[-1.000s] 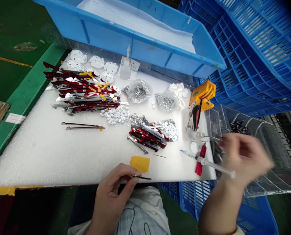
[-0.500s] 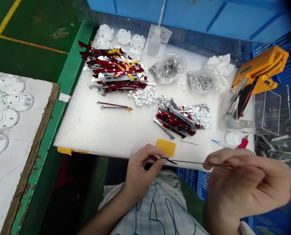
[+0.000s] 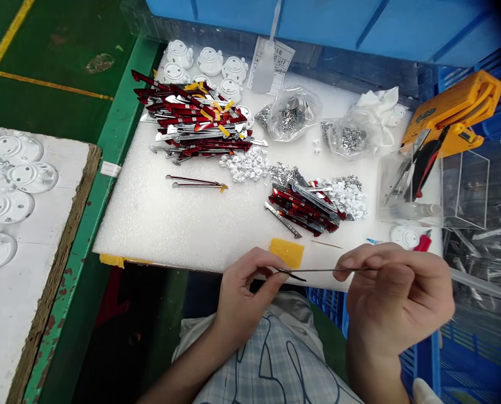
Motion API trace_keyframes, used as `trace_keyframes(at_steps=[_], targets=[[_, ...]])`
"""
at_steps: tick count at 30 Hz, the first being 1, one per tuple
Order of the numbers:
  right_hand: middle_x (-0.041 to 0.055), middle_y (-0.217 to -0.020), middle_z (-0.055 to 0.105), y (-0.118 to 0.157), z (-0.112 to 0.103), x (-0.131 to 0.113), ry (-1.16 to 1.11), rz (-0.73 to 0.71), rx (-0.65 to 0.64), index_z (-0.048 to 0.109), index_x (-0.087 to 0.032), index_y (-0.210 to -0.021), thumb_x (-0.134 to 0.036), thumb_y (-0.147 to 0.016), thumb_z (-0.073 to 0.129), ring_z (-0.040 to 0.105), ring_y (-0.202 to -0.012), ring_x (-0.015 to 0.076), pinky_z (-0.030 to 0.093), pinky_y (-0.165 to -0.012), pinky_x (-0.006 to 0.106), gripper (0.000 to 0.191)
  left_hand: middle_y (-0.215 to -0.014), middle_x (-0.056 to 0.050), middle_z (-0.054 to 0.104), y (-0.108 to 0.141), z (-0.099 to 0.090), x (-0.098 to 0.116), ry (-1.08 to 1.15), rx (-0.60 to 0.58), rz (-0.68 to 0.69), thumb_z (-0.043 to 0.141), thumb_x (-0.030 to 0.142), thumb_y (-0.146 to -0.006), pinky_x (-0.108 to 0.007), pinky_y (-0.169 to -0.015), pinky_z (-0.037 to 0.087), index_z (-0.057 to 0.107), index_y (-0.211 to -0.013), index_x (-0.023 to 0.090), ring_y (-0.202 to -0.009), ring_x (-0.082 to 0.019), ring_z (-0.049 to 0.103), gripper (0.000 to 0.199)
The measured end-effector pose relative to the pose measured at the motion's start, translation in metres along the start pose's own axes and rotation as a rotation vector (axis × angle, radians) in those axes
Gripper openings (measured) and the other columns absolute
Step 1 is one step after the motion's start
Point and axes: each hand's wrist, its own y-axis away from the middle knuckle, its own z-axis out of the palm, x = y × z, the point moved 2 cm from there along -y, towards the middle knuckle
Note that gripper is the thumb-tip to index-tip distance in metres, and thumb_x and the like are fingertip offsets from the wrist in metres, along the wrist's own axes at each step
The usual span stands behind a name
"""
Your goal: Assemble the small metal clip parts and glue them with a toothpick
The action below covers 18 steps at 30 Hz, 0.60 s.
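My left hand (image 3: 244, 300) pinches a slim dark strip (image 3: 297, 276) between thumb and fingertips; most of the strip is hidden by the fingers. My right hand (image 3: 397, 300) is closed around a thin straight rod (image 3: 317, 270), whose tip meets the strip at the left fingertips. A pale translucent shaft (image 3: 481, 285) sticks out behind the right hand; I cannot tell whether it belongs to the rod. Just beyond the left hand lies a yellow patch (image 3: 286, 253). Farther back is a small pile of red and silver strips (image 3: 303, 207), with white pieces (image 3: 349, 199) beside it.
A larger heap of red and silver strips (image 3: 200, 120) lies on the white foam board (image 3: 145, 224). Behind are bags of metal bits (image 3: 294, 115), a squeeze bottle (image 3: 263, 70) and white round parts (image 3: 210, 60). An orange tool (image 3: 452, 109) and clear box (image 3: 410, 205) stand right.
My right hand has moved left and slightly up, bringing the rod's tip closer over the strip. My left hand stays nearly still, holding the same strip.
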Motion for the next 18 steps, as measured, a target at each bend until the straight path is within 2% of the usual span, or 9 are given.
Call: trace_keyframes(at_steps=[9, 15, 18], targets=[[-0.0013, -0.071, 0.07, 0.0, -0.004, 0.004, -0.019, -0.025, -0.01, 0.07, -0.021, -0.091, -0.03, -0.105, 0.07, 0.065, -0.053, 0.0144, 0.05, -0.043, 0.027, 0.016, -0.085, 0.0, 0.078, 0.0, -0.001, 0.001, -0.014, -0.001, -0.001, 0.076, 0.01, -0.091, -0.016, -0.076, 0.058, 0.08, -0.088, 0.023, -0.081, -0.012, 0.072, 0.013], [-0.0011, -0.069, 0.067, 0.004, -0.001, 0.003, -0.008, 0.0, 0.02, 0.07, -0.021, -0.089, -0.032, -0.104, 0.072, 0.064, -0.053, 0.0148, 0.049, -0.043, 0.027, 0.019, -0.083, -0.003, 0.078, 0.0, -0.001, 0.001, -0.042, 0.008, -0.011, 0.076, 0.013, -0.091, -0.02, -0.073, 0.06, 0.079, -0.086, 0.02, -0.079, -0.015, 0.073, 0.009], [-0.0009, -0.07, 0.064, 0.008, -0.019, -0.001, 0.031, -0.004, 0.025, 0.068, -0.025, -0.093, -0.036, -0.105, 0.068, 0.061, -0.054, 0.0163, 0.046, -0.04, 0.028, 0.017, -0.083, -0.004, 0.079, -0.001, -0.001, 0.003, -0.069, 0.013, -0.006, 0.076, 0.013, -0.091, -0.021, -0.072, 0.06, 0.079, -0.085, 0.02, -0.078, -0.016, 0.074, 0.009]])
